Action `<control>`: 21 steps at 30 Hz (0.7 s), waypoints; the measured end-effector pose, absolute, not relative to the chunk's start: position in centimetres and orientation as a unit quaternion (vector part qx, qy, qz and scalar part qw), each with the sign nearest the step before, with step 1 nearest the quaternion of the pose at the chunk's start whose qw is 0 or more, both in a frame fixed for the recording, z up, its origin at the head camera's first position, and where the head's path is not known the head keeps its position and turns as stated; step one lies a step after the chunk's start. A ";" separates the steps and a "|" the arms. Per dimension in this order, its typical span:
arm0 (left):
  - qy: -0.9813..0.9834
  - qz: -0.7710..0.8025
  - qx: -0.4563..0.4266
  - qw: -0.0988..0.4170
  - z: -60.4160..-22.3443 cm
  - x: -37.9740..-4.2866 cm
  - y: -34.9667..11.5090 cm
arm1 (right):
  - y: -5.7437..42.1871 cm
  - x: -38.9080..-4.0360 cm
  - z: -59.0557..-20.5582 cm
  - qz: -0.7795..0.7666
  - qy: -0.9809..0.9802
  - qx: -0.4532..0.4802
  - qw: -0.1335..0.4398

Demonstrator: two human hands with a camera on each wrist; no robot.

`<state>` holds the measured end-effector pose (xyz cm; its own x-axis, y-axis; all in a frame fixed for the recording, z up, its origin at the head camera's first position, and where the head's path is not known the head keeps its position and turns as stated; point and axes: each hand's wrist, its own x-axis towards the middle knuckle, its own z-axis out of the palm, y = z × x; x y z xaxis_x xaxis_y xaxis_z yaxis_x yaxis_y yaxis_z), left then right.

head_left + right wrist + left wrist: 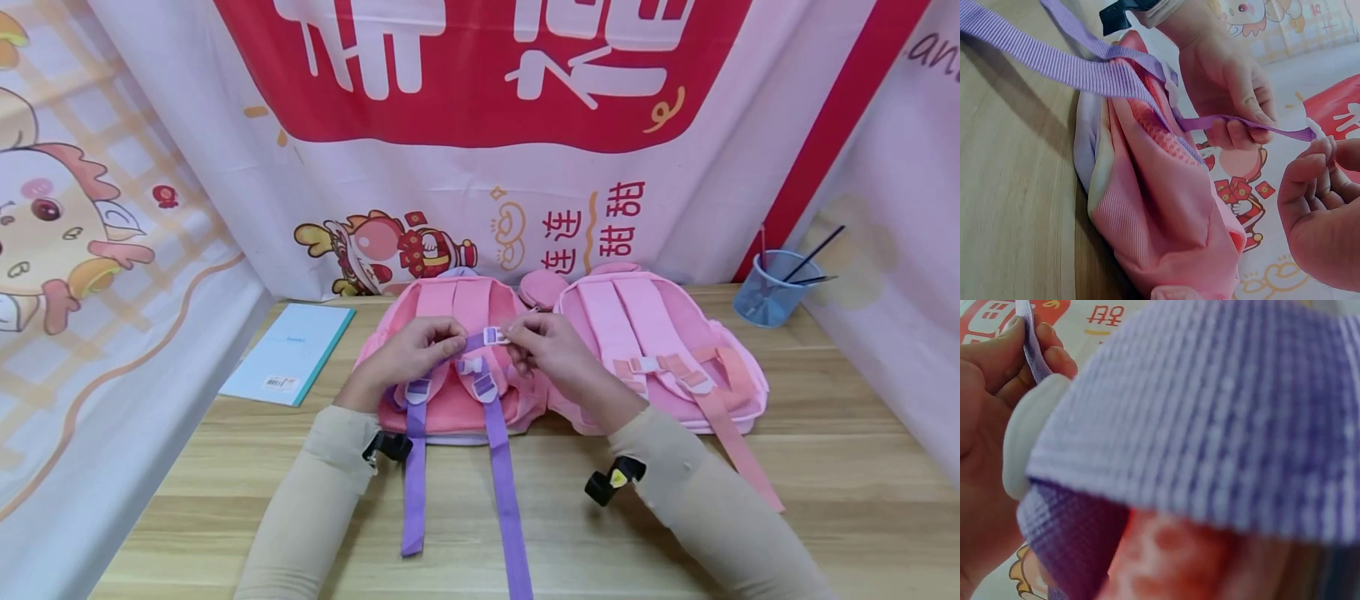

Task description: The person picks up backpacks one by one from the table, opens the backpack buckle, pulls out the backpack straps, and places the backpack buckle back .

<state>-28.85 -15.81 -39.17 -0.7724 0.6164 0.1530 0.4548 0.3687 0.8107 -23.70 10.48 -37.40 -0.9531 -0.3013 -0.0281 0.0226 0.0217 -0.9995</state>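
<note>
Two hands stretch a narrow purple strap point(1285, 130) above a pink backpack point(517, 408) that stands at the middle of the table. My left hand point(420, 348) pinches the webbing between thumb and fingers. At the strap's end is a white plastic buckle point(493, 336), which my right hand point(551, 350) pinches with its fingertips. Another white buckle point(470, 365) sits lower on the same backpack, between its shoulder straps. Wide purple webbing point(1197, 412) fills much of the left wrist view. Two loose purple strap ends point(507, 492) hang toward the front.
A second pink backpack point(731, 367) with peach straps stands to the right, against the first. A light blue notebook point(288, 346) lies at the left. At the back right, a blue mesh cup point(772, 292) holds pens. Printed cloth point(480, 183) hangs behind the wooden table point(195, 517).
</note>
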 end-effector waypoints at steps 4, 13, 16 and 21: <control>0.832 0.451 0.311 0.092 -39.3 -28.8 -16.0 | 10.9 -23.7 -37.6 -0.688 0.711 -0.083 0.118; 0.862 0.413 0.272 0.106 -39.9 -29.1 -16.9 | 12.0 -24.0 -37.8 -0.649 0.750 -0.031 0.126; 0.872 0.401 0.258 0.111 -40.2 -29.2 -17.1 | 12.1 -24.1 -38.1 -0.648 0.751 -0.019 0.122; 0.885 0.374 0.249 0.119 -40.6 -29.2 -17.3 | 12.2 -24.3 -39.0 -0.653 0.747 0.000 0.121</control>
<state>-29.21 -17.33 -40.61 -0.8481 0.5293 -0.0243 0.3514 0.5962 0.7218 -24.32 12.15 -38.98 -0.9709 -0.1580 -0.1802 0.1574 0.1463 -0.9766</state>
